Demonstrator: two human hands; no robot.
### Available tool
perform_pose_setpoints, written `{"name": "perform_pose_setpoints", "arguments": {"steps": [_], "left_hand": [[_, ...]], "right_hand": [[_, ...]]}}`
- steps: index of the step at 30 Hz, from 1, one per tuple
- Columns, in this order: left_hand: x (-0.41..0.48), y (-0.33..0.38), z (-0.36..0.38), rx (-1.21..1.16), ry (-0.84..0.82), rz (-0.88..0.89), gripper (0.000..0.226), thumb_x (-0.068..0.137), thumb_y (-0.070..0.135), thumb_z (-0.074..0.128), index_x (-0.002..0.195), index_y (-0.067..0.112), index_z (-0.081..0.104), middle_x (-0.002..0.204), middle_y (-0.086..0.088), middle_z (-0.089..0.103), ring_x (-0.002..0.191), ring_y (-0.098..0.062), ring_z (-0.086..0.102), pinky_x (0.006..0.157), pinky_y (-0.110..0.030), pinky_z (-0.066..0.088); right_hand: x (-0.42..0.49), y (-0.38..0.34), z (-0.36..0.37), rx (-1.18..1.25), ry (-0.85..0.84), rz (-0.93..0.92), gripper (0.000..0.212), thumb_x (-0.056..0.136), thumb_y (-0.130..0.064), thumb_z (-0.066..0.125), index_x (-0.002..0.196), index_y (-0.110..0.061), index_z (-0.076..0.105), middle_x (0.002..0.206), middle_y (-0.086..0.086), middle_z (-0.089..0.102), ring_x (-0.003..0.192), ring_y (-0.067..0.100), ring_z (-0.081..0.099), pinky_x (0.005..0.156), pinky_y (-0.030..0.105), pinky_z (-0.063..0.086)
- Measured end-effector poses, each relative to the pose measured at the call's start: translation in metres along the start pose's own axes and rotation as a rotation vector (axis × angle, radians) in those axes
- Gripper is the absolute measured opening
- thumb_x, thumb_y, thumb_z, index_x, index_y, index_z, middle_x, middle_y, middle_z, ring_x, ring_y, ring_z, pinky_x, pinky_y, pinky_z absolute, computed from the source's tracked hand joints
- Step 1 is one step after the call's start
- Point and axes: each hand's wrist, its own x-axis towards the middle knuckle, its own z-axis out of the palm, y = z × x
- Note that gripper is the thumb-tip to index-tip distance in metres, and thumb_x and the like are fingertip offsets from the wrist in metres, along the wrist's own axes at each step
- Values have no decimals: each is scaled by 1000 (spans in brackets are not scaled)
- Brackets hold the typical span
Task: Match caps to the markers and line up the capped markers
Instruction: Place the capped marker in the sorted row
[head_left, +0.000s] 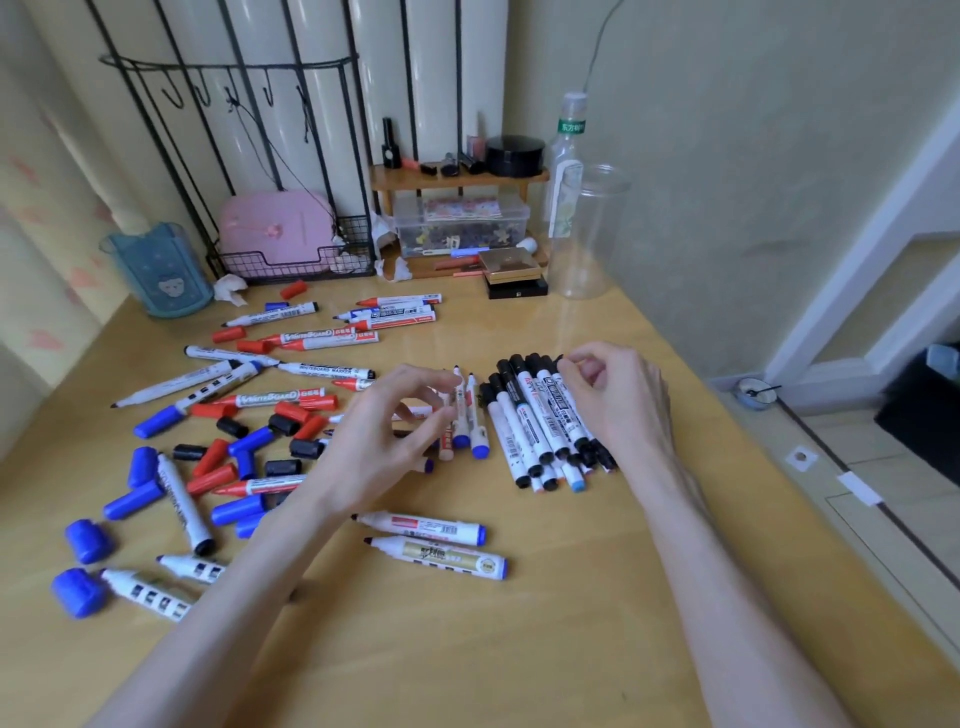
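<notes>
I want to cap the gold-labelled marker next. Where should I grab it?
Pinch the gold-labelled marker at mid-barrel, from above and the near side. It lies flat, bare tip pointing left, so a middle grip keeps the tip free; another marker lies close behind it.

At the back of your table (571, 623) you have a teal bin (161, 270), a wire basket (291, 267) holding a pink case (275, 223), and a shelf (457, 179) with a clear box (462, 223) beneath; right of it stand a bottle (566, 150) and a jar (587, 234)
</notes>
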Motion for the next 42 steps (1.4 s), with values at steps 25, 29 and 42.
{"name": "perform_pose_setpoints", "arguments": {"steps": [25, 29, 42], "left_hand": [[-60, -84, -117, 113, 381, -194, 28, 101, 22, 69, 128, 25, 69, 110, 7, 71, 110, -15, 67, 93, -32, 54], [-65, -88, -116, 160, 380, -207, 27, 100, 26, 69, 127, 26, 70, 110, 6, 69, 108, -17, 67, 90, -30, 53], [-62, -98, -115, 222, 378, -210, 26, 99, 25, 68, 125, 30, 70, 113, 7, 68, 109, -19, 66, 87, -38, 54]], "right_hand": [[64, -155, 153, 112, -425, -362, 23, 95, -31, 74, 118, -27, 74, 110, -7, 72, 100, 10, 65, 91, 30, 52], [97, -152, 175, -77, -363, -346, 24, 97, -23, 71, 121, -29, 72, 123, 4, 71, 113, 27, 66, 95, 40, 53], [136, -147, 193, -222, -411, -372, 12, 97, -28, 72, 108, -25, 75, 114, 8, 74, 112, 31, 65, 104, 48, 47]]}}
